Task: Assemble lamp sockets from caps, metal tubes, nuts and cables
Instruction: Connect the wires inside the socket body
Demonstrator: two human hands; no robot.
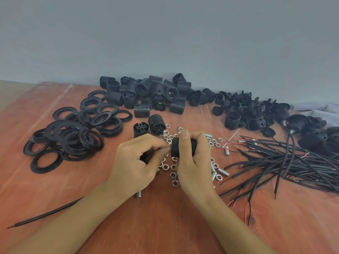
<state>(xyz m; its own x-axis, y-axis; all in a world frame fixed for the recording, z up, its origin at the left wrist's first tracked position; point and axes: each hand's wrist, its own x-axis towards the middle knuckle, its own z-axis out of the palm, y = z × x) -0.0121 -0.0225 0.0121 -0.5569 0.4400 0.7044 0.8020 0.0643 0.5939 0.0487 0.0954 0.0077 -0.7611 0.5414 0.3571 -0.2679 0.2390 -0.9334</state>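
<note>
On the reddish-brown table (165,222), just in front of the person, the right hand (194,164) grips a black ribbed plastic socket body (175,147), its fingers (200,138) curled over the top and the thumb pressed along the near side. The left hand (137,162) meets it from the side. Its fingers (152,142) are curled, with thumb and forefinger pinching a thin black cable (156,150) at the socket's open end. Something dark sits in the left palm, but what it is cannot be made out. Under and around both hands lie scattered silver hex nuts (173,174) and short silver metal tubes (222,171); one more tube (138,194) lies by the left wrist. A heap of flat black plastic rings (69,136) lies well to the left, a pile of black threaded socket shells (146,94) stands at the back against the grey wall (165,33), and black domed caps (256,110) are heaped to the right. Near these caps sprawls a bundle of black cables with bared red ends (293,158). A single long black cable (45,214) lies apart at lower left.
</note>
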